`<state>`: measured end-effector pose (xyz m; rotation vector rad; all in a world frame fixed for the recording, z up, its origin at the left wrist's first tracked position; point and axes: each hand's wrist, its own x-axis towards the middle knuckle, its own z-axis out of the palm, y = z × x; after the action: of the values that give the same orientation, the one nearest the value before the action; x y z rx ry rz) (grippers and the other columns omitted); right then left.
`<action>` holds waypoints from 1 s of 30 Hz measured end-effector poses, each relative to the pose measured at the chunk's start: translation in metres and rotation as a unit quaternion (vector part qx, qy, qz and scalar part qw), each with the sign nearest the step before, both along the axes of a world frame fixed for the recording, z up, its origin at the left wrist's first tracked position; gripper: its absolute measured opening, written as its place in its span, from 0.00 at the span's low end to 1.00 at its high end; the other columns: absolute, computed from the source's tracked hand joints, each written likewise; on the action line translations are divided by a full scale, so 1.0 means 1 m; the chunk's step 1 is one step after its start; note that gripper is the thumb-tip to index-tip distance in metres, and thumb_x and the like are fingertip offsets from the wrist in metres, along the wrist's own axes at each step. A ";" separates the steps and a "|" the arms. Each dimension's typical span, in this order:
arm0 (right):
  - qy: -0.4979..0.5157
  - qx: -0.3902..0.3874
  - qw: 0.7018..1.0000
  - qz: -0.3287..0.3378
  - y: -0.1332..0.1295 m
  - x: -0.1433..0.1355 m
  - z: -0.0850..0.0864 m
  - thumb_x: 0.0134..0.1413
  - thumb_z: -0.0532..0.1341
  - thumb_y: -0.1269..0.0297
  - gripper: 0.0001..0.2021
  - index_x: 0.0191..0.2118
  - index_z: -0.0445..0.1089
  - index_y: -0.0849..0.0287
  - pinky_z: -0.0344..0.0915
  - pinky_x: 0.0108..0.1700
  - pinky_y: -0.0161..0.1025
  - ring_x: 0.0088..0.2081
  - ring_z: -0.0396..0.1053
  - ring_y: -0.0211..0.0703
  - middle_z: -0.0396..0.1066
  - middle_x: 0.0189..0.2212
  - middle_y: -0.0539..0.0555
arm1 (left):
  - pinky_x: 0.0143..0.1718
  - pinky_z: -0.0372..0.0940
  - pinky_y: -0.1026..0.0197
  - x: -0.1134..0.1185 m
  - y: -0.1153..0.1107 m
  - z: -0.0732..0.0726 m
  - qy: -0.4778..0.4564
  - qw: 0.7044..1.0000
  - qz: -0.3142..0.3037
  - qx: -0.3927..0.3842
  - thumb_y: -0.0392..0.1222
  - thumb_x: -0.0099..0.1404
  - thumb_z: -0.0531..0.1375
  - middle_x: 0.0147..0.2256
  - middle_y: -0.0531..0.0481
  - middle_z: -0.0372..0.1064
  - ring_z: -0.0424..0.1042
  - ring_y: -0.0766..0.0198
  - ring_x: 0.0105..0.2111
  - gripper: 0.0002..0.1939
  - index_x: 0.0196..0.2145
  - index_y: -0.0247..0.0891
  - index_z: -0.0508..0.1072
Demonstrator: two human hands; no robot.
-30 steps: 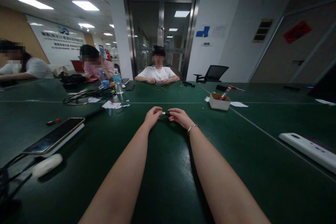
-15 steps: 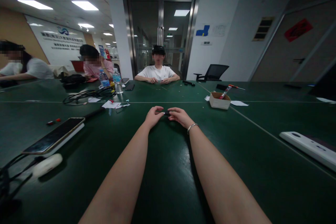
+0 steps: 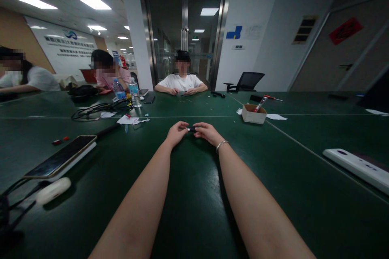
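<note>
Head view: the fingers of the left hand (image 3: 176, 134) and the right hand (image 3: 208, 132) are each drawn in to a narrow pinch, with a small black-and-silver piece (image 3: 191, 129) held between them, over the counter (image 3: 188, 194). Its silver end is at the left fingertips, its dark end at the right fingertips; whether it is 1 part or 2 joined, I cannot tell. The step in hand looks like fine handling of this piece from both ends. The next move seems to call for keeping the 2 pinches in line, since little of it is exposed. Well left of the fingers and nearer the wearer lies a phone (image 3: 62, 156); beyond the fingers, an open box (image 3: 254, 118) stands to the right and tangled cables (image 3: 100, 110) lie to the left.
</note>
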<state>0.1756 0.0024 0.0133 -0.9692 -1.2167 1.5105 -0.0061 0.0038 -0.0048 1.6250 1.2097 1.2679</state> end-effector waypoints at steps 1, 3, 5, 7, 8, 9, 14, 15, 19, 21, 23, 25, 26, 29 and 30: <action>0.000 0.001 1.000 0.000 0.000 0.000 0.000 0.55 0.58 0.83 0.09 0.39 0.71 0.66 0.73 0.27 0.26 0.21 0.73 0.32 0.74 0.23 0.52 | 0.35 0.66 0.62 0.000 0.000 0.000 -0.005 1.000 -0.001 -0.006 0.39 0.56 0.62 0.33 0.49 0.71 0.71 0.67 0.29 0.12 0.40 0.37 0.73; -0.002 0.001 1.000 0.001 0.000 0.000 0.000 0.55 0.58 0.83 0.09 0.39 0.71 0.66 0.73 0.27 0.27 0.22 0.73 0.32 0.74 0.23 0.52 | 0.33 0.65 0.62 0.001 0.000 0.000 -0.011 1.000 -0.008 -0.027 0.43 0.60 0.59 0.30 0.49 0.71 0.70 0.67 0.27 0.11 0.39 0.36 0.73; -0.004 0.000 1.000 0.001 0.000 0.000 0.000 0.55 0.59 0.82 0.09 0.39 0.71 0.66 0.73 0.28 0.27 0.22 0.73 0.33 0.74 0.23 0.52 | 0.32 0.65 0.62 0.001 0.000 0.000 -0.005 0.999 -0.010 -0.034 0.45 0.62 0.57 0.31 0.49 0.71 0.70 0.66 0.27 0.11 0.39 0.36 0.73; -0.004 0.000 1.000 0.000 0.001 0.000 -0.001 0.55 0.60 0.82 0.09 0.39 0.71 0.65 0.73 0.27 0.27 0.22 0.73 0.32 0.74 0.23 0.52 | 0.33 0.65 0.62 0.001 0.001 -0.002 0.007 1.000 -0.004 -0.020 0.43 0.60 0.59 0.34 0.48 0.72 0.70 0.66 0.29 0.11 0.40 0.37 0.74; -0.003 0.001 1.000 0.001 0.001 0.000 -0.001 0.54 0.60 0.82 0.09 0.39 0.71 0.65 0.73 0.27 0.27 0.22 0.73 0.32 0.74 0.23 0.52 | 0.34 0.66 0.62 0.001 0.001 -0.002 0.012 1.000 -0.002 -0.010 0.42 0.59 0.60 0.35 0.48 0.72 0.70 0.66 0.30 0.12 0.40 0.37 0.74; -0.002 0.002 1.000 0.002 0.001 0.000 -0.001 0.54 0.60 0.82 0.09 0.40 0.71 0.65 0.73 0.27 0.26 0.22 0.73 0.32 0.74 0.23 0.52 | 0.35 0.66 0.62 0.001 0.002 -0.003 0.015 1.000 -0.002 -0.001 0.41 0.58 0.61 0.36 0.47 0.72 0.70 0.67 0.30 0.12 0.41 0.38 0.74; -0.002 0.000 1.000 -0.003 0.000 0.000 0.000 0.55 0.59 0.82 0.09 0.39 0.71 0.65 0.73 0.27 0.26 0.22 0.73 0.32 0.74 0.23 0.52 | 0.34 0.66 0.61 -0.001 0.004 -0.006 0.016 1.000 -0.019 -0.016 0.47 0.62 0.57 0.33 0.48 0.72 0.70 0.66 0.29 0.13 0.40 0.37 0.73; -0.002 -0.001 1.000 -0.003 0.000 0.000 0.000 0.55 0.59 0.82 0.09 0.39 0.71 0.65 0.73 0.27 0.26 0.22 0.73 0.32 0.74 0.23 0.51 | 0.34 0.65 0.62 -0.001 0.004 -0.006 0.018 1.000 -0.017 -0.018 0.48 0.62 0.57 0.34 0.48 0.72 0.70 0.66 0.30 0.14 0.40 0.37 0.73; 0.003 0.001 1.000 0.003 0.000 0.000 -0.001 0.54 0.61 0.81 0.08 0.39 0.71 0.65 0.73 0.27 0.26 0.22 0.73 0.32 0.74 0.22 0.51 | 0.34 0.65 0.63 -0.002 0.007 -0.008 0.021 1.000 -0.008 0.001 0.43 0.57 0.61 0.37 0.48 0.71 0.70 0.67 0.31 0.14 0.42 0.38 0.73; 0.006 0.002 1.000 0.003 0.001 0.001 -0.001 0.54 0.61 0.81 0.08 0.38 0.71 0.65 0.73 0.27 0.26 0.22 0.73 0.32 0.74 0.23 0.52 | 0.33 0.64 0.63 -0.002 0.008 -0.008 0.015 1.000 -0.009 -0.002 0.43 0.57 0.61 0.34 0.49 0.71 0.70 0.67 0.30 0.14 0.41 0.38 0.74; 0.007 0.001 1.000 0.002 0.001 0.001 -0.001 0.54 0.60 0.82 0.08 0.38 0.71 0.65 0.73 0.27 0.26 0.22 0.73 0.33 0.74 0.23 0.52 | 0.32 0.64 0.63 -0.001 0.007 -0.008 0.009 1.000 -0.013 -0.014 0.46 0.59 0.59 0.30 0.50 0.71 0.69 0.67 0.28 0.13 0.40 0.37 0.74; 0.006 0.000 1.000 0.001 0.000 0.000 0.000 0.55 0.59 0.82 0.08 0.38 0.71 0.65 0.73 0.27 0.26 0.22 0.73 0.32 0.74 0.22 0.52 | 0.32 0.64 0.62 -0.001 0.006 -0.006 0.012 1.000 -0.015 -0.018 0.48 0.61 0.57 0.30 0.49 0.71 0.69 0.66 0.28 0.14 0.39 0.37 0.74; 0.005 -0.001 1.000 0.001 -0.001 0.000 0.000 0.56 0.59 0.82 0.09 0.39 0.71 0.65 0.73 0.27 0.26 0.22 0.73 0.32 0.74 0.22 0.52 | 0.32 0.64 0.62 -0.001 0.005 -0.005 0.018 1.000 -0.011 -0.013 0.47 0.61 0.57 0.32 0.49 0.71 0.69 0.66 0.29 0.14 0.40 0.37 0.74; 0.002 -0.003 1.000 -0.002 -0.002 -0.001 0.002 0.56 0.58 0.83 0.09 0.38 0.71 0.65 0.73 0.26 0.26 0.21 0.73 0.32 0.73 0.22 0.51 | 0.34 0.64 0.62 -0.001 0.002 -0.003 0.033 0.999 0.002 0.012 0.42 0.57 0.61 0.36 0.48 0.71 0.69 0.67 0.30 0.14 0.41 0.38 0.74; 0.002 -0.004 1.000 -0.003 -0.003 -0.001 0.003 0.56 0.58 0.83 0.09 0.38 0.71 0.65 0.72 0.26 0.26 0.21 0.73 0.31 0.73 0.22 0.51 | 0.34 0.64 0.62 -0.001 0.001 -0.002 0.032 0.999 0.003 0.014 0.41 0.56 0.62 0.36 0.48 0.71 0.69 0.67 0.30 0.14 0.41 0.38 0.74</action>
<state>0.1743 -0.0004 0.0160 -0.9746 -1.2048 1.5118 -0.0070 0.0051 -0.0071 1.6951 1.2405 1.2497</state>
